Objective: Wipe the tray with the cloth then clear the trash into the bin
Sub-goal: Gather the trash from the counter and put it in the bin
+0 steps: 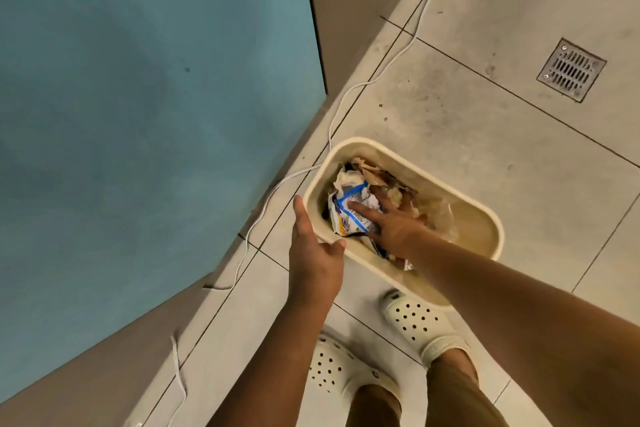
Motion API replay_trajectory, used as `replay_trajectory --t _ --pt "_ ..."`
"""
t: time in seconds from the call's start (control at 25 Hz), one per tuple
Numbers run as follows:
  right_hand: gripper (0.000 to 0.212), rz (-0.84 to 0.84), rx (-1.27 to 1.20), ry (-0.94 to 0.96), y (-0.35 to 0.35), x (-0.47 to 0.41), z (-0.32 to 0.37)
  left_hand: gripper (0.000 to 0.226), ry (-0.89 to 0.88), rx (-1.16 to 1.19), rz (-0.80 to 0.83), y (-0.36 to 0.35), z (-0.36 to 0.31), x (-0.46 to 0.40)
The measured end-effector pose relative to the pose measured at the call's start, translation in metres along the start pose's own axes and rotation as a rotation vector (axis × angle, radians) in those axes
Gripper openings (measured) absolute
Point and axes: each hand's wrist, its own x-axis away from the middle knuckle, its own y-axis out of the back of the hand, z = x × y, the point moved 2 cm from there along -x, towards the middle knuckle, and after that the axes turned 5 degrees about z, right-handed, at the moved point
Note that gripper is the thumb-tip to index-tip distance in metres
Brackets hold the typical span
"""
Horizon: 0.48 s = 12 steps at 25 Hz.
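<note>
While the left hand (pixel 313 253) is holding the rim of the bin (pixel 485 215) on the floor, the right hand (pixel 391 222) is pressing flat, fingers wide, on the trash (pixel 349 204) inside. Pushing too hard could be tipping the bin and spilling trash out.

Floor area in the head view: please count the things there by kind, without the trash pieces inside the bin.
Bin: 1
White shoes: 2
White cable: 1
Metal floor drain: 1
Total: 5
</note>
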Motion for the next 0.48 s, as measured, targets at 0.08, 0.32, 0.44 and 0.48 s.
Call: replay_trajectory --t 0.08,0.32,0.44,0.48 --pt "0.068 -0.017 -0.076 -0.021 -0.001 -0.015 -0.001 0.093 -0.004 -0.007 0.008 -0.001 0.004 -0.003" --pt "0.073 -0.089 -0.113 -0.018 0.002 -0.024 0.000 0.095 0.011 -0.031 0.031 0.004 0.006 -0.009" --pt "0.059 -0.109 0.049 0.009 0.013 0.004 0.009 0.089 -0.022 -0.234 -0.001 0.009 -0.001 0.004" --pt "0.058 -0.119 0.083 0.004 0.013 0.016 0.011 0.086 -0.057 -0.306 0.016 0.011 -0.005 0.012"
